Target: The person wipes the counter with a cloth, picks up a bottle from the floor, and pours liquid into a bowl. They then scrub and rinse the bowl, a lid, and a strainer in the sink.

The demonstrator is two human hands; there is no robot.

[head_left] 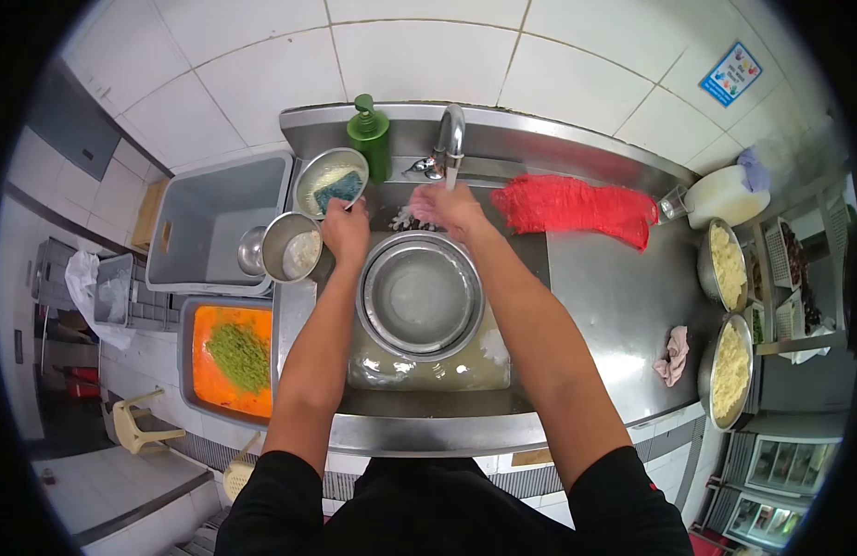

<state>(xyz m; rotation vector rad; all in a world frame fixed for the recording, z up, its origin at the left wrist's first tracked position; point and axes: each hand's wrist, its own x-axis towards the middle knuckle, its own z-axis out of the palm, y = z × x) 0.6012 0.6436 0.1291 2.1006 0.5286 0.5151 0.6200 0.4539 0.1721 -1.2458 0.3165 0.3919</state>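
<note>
My left hand (347,229) is at the near rim of a metal bowl (309,167) holding a soapy liquid. Its fingers are closed at the lower edge of a dark green scouring pad (339,191) and seem to grip it. Under the tap (451,139), my right hand (446,208) is held with its fingers stretched to the left, and it holds nothing I can see. White foam lies beside it. Below both hands, nested round metal bowls (365,306) sit in the sink (428,404), which has cloudy water in it.
A green pump bottle (370,148) stands behind the sink. Left are a smaller metal bowl (290,246), a grey tub (220,218) and an orange tray (206,371) with green shreds. Right are red netting (577,211), a crumpled cloth (672,356) and two bowls of pale food (730,375).
</note>
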